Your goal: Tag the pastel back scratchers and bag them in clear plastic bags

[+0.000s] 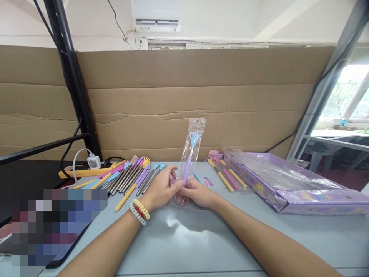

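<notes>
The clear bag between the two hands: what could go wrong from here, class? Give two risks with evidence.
The blue prongs sit inside the clear bag, whose film looks thin, so they might pierce it. A loose yellow handle lies near the left hand, so a careless sweep could knock it.

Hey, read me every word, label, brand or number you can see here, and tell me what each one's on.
No text is readable.
Pink card on the table: print too small.
Purple box: printed side, no words legible.
Air conditioner: tiny marks, too blurred.
Held clear bag: no print I can make out.
</notes>
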### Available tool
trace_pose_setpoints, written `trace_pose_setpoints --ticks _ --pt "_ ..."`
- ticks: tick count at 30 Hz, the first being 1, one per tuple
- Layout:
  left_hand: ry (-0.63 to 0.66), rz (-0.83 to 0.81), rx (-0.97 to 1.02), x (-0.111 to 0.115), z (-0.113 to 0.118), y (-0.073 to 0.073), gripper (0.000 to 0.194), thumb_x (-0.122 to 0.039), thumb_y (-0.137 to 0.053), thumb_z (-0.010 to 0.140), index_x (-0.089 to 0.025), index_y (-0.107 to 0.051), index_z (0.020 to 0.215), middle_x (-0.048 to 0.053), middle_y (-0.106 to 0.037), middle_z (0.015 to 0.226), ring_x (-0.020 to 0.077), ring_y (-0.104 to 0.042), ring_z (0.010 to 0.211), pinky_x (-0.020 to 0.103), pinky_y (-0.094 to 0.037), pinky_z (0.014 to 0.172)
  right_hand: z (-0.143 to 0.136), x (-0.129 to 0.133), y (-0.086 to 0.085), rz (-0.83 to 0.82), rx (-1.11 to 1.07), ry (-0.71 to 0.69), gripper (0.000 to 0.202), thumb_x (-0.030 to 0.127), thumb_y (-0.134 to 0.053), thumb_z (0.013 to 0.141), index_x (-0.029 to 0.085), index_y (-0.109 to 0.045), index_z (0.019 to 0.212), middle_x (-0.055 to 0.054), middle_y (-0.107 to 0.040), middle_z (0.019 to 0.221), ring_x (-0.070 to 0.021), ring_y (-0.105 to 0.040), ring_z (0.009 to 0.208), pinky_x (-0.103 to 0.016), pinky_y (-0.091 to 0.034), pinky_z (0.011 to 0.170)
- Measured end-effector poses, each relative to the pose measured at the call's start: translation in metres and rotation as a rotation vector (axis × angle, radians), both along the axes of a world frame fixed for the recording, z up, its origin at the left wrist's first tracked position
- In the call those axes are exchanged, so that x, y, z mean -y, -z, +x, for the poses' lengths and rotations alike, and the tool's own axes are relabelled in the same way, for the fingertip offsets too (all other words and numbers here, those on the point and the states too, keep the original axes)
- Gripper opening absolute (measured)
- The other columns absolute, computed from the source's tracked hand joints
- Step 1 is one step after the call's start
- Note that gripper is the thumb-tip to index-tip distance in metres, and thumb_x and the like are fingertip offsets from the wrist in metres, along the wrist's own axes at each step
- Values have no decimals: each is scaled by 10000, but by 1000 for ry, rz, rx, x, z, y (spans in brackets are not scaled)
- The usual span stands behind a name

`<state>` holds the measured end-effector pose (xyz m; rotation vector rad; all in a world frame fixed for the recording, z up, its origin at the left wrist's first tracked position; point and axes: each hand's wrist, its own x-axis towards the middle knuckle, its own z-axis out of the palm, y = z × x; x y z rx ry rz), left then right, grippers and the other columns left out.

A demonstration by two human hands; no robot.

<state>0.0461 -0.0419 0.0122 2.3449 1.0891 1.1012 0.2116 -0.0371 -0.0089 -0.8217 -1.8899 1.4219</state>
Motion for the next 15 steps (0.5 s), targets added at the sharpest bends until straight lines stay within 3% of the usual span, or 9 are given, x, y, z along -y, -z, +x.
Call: trace_pose_setpoints --ticks 4,10,15 --pt "50 -133 81 1 2 -2 377 -424 -450 804 -162 -454 1075 -4 -540 788 106 -521 616 253 -436 582 0 2 -2 33 59 -47 373 503 -520 755 138 -595 761 -33 -618 666 -108 -542 557 -228 -402 513" --pt "163 -200 28 5 5 -6 256 -414 -444 812 -171 -524 800 -24 -543 570 118 -513 538 237 -402 508 0 3 -4 19 76 -80 353 480 -538 745 130 -579 720 -33 -613 663 -102 -547 577 -219 -406 538" --pt "133 -174 -8 4 4 -6 204 -369 -501 782 -170 -542 803 -31 -544 621 103 -487 570 219 -380 519 0 2 -3 14 67 -96 342 468 -562 726 129 -554 680 -16 -590 610 -104 -547 561 -231 -419 557"
